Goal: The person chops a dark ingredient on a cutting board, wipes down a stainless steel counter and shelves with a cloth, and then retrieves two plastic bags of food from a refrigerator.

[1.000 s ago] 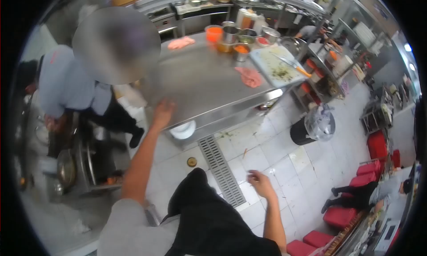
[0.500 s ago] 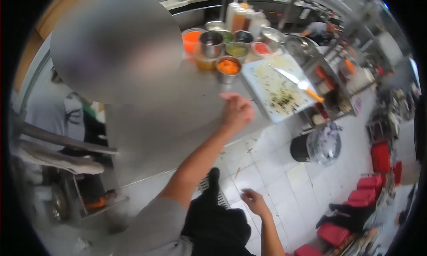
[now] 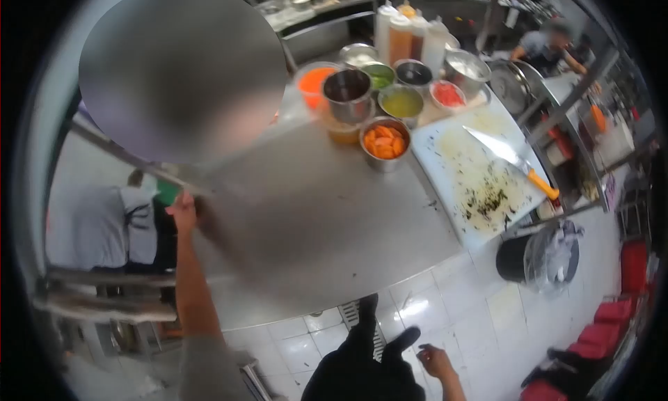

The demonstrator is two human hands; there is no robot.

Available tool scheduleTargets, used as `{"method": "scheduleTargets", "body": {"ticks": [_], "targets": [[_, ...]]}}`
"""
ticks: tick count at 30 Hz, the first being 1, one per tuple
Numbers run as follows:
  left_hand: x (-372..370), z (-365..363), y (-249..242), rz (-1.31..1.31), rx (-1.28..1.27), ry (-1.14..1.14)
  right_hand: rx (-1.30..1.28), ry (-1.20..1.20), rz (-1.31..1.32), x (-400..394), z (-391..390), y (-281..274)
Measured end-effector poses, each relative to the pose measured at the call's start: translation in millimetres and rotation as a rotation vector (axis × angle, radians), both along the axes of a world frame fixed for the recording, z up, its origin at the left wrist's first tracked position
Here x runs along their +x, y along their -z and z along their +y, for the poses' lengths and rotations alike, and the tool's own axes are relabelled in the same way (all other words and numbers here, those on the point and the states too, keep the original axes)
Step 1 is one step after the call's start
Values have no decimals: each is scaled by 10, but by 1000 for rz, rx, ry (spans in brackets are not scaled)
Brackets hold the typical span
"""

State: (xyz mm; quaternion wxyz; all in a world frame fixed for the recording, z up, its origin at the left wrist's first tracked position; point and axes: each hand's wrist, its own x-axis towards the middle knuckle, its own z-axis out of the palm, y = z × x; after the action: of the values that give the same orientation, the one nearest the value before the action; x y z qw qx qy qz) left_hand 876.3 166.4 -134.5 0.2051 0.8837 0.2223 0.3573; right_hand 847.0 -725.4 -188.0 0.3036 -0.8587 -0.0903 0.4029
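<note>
My left hand (image 3: 183,211) is stretched out at the left edge of the steel table (image 3: 313,227), close to a metal rail. Its fingers are curled in, and what they hold, if anything, is hidden. Lower down, my right hand (image 3: 436,361) hangs over the floor beside my legs, fingers loosely apart, holding nothing. At the table's right end lies a white cutting board (image 3: 452,150) with dark green chopped bits (image 3: 487,202). On it rests a knife (image 3: 497,147) with a yellow handle. A steel cup of orange pieces (image 3: 384,143) stands left of the board.
Several metal bowls, an orange tub (image 3: 314,84) and squeeze bottles (image 3: 400,39) crowd the table's back. A lined black bin (image 3: 518,258) stands on the tiled floor at right, with red chairs (image 3: 602,338) beyond. A person (image 3: 546,49) works at the back right.
My left hand has swept left, from beside the cutting board to the table's left edge. My right hand sits lower in view. The camera view has shifted, bringing more of the tabletop into sight.
</note>
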Motion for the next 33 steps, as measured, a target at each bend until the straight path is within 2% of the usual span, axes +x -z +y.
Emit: {"method": "scheduleTargets", "body": {"ticks": [2, 3, 4, 5, 6, 7, 8, 10, 11, 12, 15, 16, 17, 18, 19, 20, 21, 22, 23, 25, 26, 28, 29, 31, 32, 33], "targets": [[31, -53, 437, 355, 757, -126, -60, 33, 34, -53, -72, -113], [335, -638, 309, 367, 737, -106, -95, 62, 70, -7, -36, -221], [678, -1281, -25, 268, 568, 129, -90, 57, 68, -7, -68, -257], [989, -1902, -174, 158, 274, 181, -107, 49, 69, -3, -76, -322], [1169, -2509, -304, 122, 275, 210, -138, 6, 88, -25, -50, -403], [1293, -3049, -432, 200, 228, 246, -161, -39, 99, -1, -11, -442], [1464, -3403, -243, 115, -59, 285, -164, -53, 89, 62, 12, -446], [1692, -4138, -487, -48, 32, 549, -103, -60, 81, 124, 23, -490], [1765, -4508, -234, -98, -362, 602, -69, -54, 96, 29, 43, -516], [1947, -4678, -41, -171, -731, 645, -29, -32, 63, 112, 150, -698], [1934, -5064, -276, -225, -647, 516, 65, 29, 41, 325, 193, -942], [1868, -4912, -409, -203, -689, 600, 52, -40, -70, 363, 116, -880], [1697, -4621, -636, -172, -728, 678, 58, -28, -104, 396, 53, -838], [1441, -4483, -1181, 56, -908, 480, 23, -41, -99, 434, 6, -822], [1166, -4266, -1139, -237, -716, 465, -11, -52, -91, 464, -43, -793], [887, -3973, -1255, -25, -80, 320, -49, -64, -102, 478, -34, -820], [601, -3918, -1430, 19, -740, 144, -92, -72, -116, 510, -34, -841], [261, -3710, -1019, -592, -1125, 399, -89, -69, -116, 514, -60, -800], [-199, -3299, -748, -124, -319, 219, -87, -64, -120, 514, -87, -763], [-877, -3301, -210, 32, -341, 146, -40, 65, -61, 503, -92, -800], [-926, -3563, -56, 40, -346, 163, -46, 83, -55, 463, -125, -771], [-754, -4360, 141, -467, -550, 279, 1, 112, -52, 455, -192, -718], [-591, -4620, 62, -471, -557, 290, -4, 123, -59, 460, -196, -772], [-165, -5023, -157, 84, 98, 179, 90, 186, 18, 509, -223, -932], [92, -5167, -162, 64, 77, 195, 116, 203, 31, 584, -254, -970], [365, -5345, -161, 84, -73, 267, 194, 202, 20, 727, -248, -1212]]}}
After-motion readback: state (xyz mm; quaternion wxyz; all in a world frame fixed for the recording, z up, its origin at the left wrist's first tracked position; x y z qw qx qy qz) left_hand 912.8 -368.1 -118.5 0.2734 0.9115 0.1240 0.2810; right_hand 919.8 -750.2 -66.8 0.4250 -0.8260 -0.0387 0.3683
